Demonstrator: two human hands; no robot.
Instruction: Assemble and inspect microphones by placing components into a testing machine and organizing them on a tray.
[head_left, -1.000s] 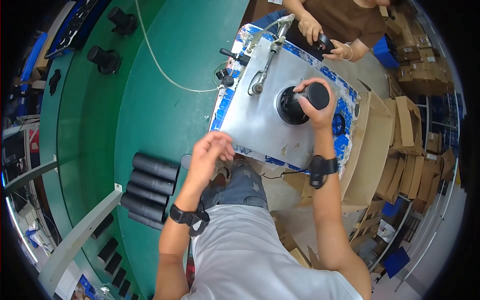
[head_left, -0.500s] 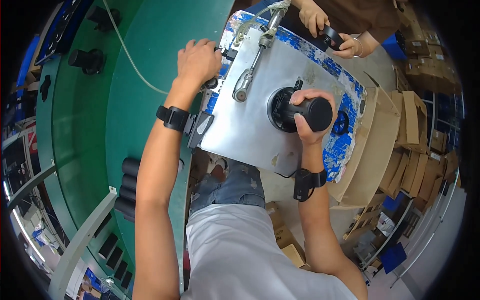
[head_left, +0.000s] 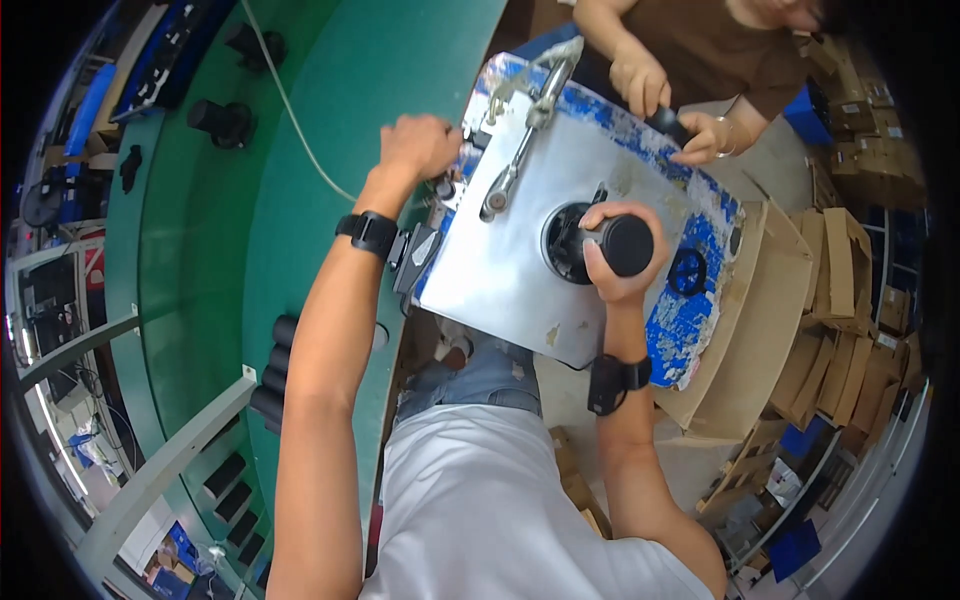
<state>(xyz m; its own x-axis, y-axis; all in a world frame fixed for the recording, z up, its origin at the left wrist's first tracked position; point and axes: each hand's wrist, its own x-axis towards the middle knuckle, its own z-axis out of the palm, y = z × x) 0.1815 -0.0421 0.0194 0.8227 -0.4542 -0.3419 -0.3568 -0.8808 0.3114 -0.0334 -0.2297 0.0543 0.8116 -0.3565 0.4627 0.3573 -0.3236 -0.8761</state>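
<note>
Fingers of the right hand [head_left: 618, 285] wrap the black cylinder [head_left: 628, 246] at a dark round fitting [head_left: 562, 242] on the metal plate [head_left: 480, 270]. The left hand [head_left: 418, 147] is curled by the plate's edge; whether its fingers hold anything, I cannot tell. A slack or uneven right grip could let the cylinder tip or sit askew.
</note>
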